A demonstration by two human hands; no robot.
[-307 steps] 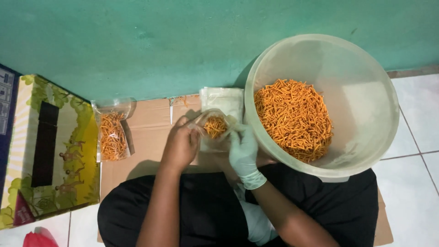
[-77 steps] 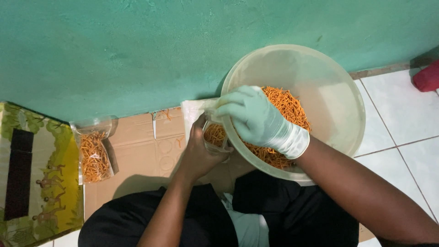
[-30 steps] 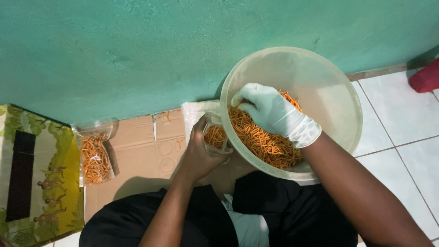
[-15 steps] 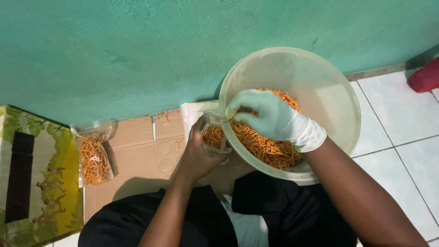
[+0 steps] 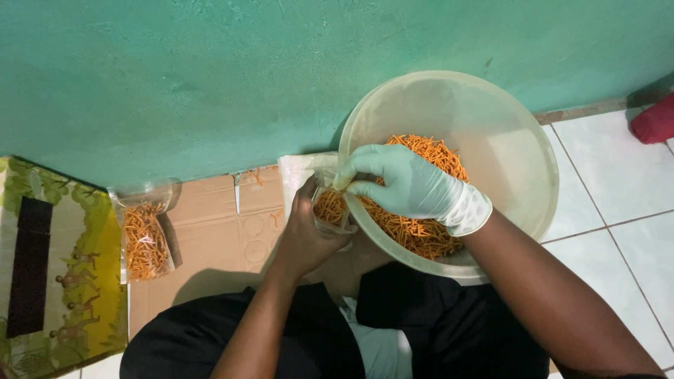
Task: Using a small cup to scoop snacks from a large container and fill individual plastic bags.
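Note:
My left hand (image 5: 303,235) is bare and grips a small clear plastic bag (image 5: 330,209) partly filled with orange stick snacks, held against the rim of a large pale plastic bowl (image 5: 491,140). My right hand (image 5: 404,184), in a pale green glove, is closed on a pinch of orange snack sticks (image 5: 421,231) at the bag's mouth, over the bowl's left rim. The bowl holds a heap of the same snacks in its lower half.
A filled clear bag of snacks (image 5: 144,238) stands on flattened brown cardboard (image 5: 217,245) to the left. A yellow-green printed box (image 5: 49,260) lies at far left. A green wall (image 5: 210,70) is ahead, white floor tiles (image 5: 618,210) at right, a red object (image 5: 656,119) at the right edge.
My gloved right hand went from the heap in the bowl leftward to the bag's mouth. My left hand has kept the bag at the bowl's rim.

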